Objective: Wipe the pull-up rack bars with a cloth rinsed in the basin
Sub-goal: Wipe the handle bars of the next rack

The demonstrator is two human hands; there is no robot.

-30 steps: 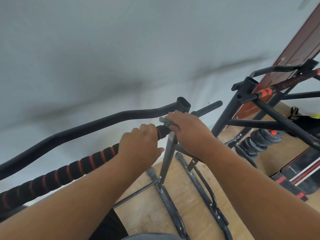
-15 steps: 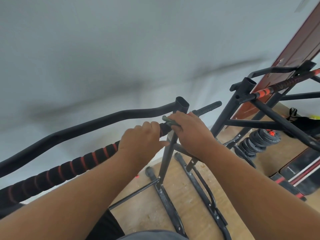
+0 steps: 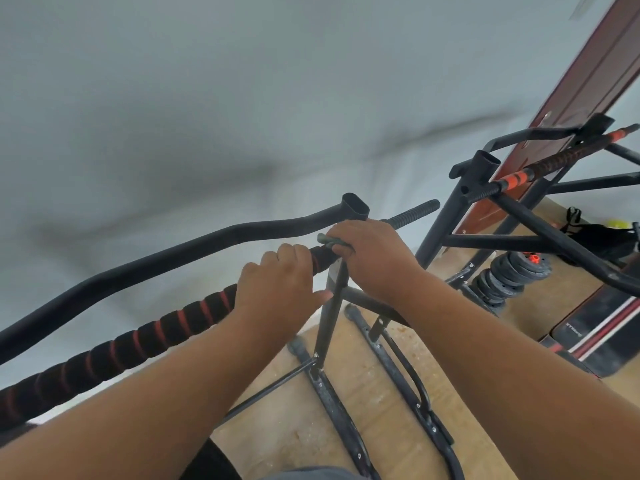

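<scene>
Pale grey wall (image 3: 207,98) fills most of the head view, with a dusty wooden floor (image 3: 381,393) far below the arms and a red-brown door (image 3: 588,81) up to the right.

Both hands sit on the pull-up rack's padded bar (image 3: 166,327), a black foam sleeve ringed with red bands that runs from the lower left up to the upright post (image 3: 329,313). The left hand (image 3: 277,282) curls round the foam just left of the post, fingers over the top and thumb toward the post. Just beside it, on the far side of the post, the right hand (image 3: 370,254) grips the bar with a grey-green cloth (image 3: 329,240) bunched under its fingers; only a small fold shows at the fingertips. A smooth black curved bar (image 3: 173,251) runs behind both hands.

By my judgement the cloth is light, soft and probably damp, best kept wrapped round the bar under a closed palm. Foam will give and drag, so short strokes suit it; bare steel should let the cloth slide freely. The rack looks stiff and heavy enough to stand firm, and the left hand's grip steadies it.

Stacked weight plates (image 3: 509,271) lie on the floor, beyond the right forearm. No basin is in sight.
</scene>
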